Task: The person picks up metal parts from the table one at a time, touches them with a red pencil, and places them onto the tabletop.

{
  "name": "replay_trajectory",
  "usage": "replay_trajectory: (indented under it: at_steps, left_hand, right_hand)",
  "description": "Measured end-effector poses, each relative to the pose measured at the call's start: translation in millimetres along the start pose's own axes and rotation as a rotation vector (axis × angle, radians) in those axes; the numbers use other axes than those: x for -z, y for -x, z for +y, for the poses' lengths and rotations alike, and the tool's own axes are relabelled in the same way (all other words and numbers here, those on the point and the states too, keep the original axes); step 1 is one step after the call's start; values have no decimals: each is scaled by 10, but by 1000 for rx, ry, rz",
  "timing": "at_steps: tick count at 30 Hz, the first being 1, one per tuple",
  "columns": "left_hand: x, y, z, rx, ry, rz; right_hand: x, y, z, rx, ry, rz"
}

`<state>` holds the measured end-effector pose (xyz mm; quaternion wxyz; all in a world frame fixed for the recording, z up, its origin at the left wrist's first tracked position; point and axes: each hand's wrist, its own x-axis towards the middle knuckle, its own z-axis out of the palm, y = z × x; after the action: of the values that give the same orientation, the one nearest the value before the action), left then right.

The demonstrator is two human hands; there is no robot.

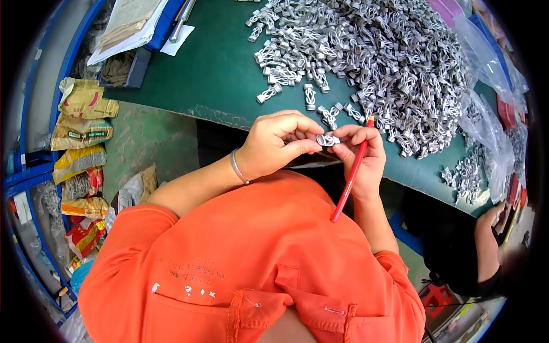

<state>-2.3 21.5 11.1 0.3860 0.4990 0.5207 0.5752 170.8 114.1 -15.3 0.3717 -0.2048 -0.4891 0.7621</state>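
Between the fingertips of both hands, just off the table's near edge, is a small silver-grey metal part (327, 140) with a ringed end and looped strands. My left hand (280, 140), a bracelet at its wrist, pinches one end. My right hand (364, 157) pinches the other end and also carries a red pencil (350, 186), which slants down toward my chest with its tip upward. A large pile of similar metal parts (394, 63) covers much of the green table (211, 68). Several loose ones lie along the pile's near side, just beyond my fingers.
Papers (128, 26) and a grey bin (130, 68) sit at the table's far left. Blue shelving (57, 97) and several sacks (83, 134) stand left. Clear plastic bags (486, 120) and a smaller parts heap (470, 174) are right. Another person's arm (486, 246) shows at lower right.
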Motion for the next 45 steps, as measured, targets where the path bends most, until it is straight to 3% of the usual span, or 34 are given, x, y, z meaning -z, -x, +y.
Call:
replay_trajectory:
  at_steps: [4,15,22,25,30,35,37,39,41,43,45]
  left_hand:
    - [3,0,36,-66,-71,-4]
    - [40,92,-41,112,-56,-39]
    - [40,179,-26,158,15,-22]
    - [143,282,-8,62,-171,-81]
    - [177,413,-108,294,-281,-148]
    - [115,341,-106,221,-285,-145]
    - [101,299,-73,314,-137,-79]
    - [77,216,-52,358,-51,-54]
    - [41,144,-63,345,121,35]
    - [32,92,-51,364,216,43]
    - [42,45,25,446,236,-9]
  right_hand:
    - [-11,14,-4,133,38,-11]
    - [-109,71,-95,303,234,4]
    - [-131,143,-117,316,341,26]
    - [-49,172,-97,219,364,5]
    - [-8,-24,14,449,957,98]
    - [13,-186,97,522,1209,74]
    - [10,-144,88,455,1169,90]
    - [5,-103,77,305,780,115]
    - [-15,-40,52,266,685,82]
    - [-86,9,3,182,418,66]
    - [-102,36,-21,170,376,28]
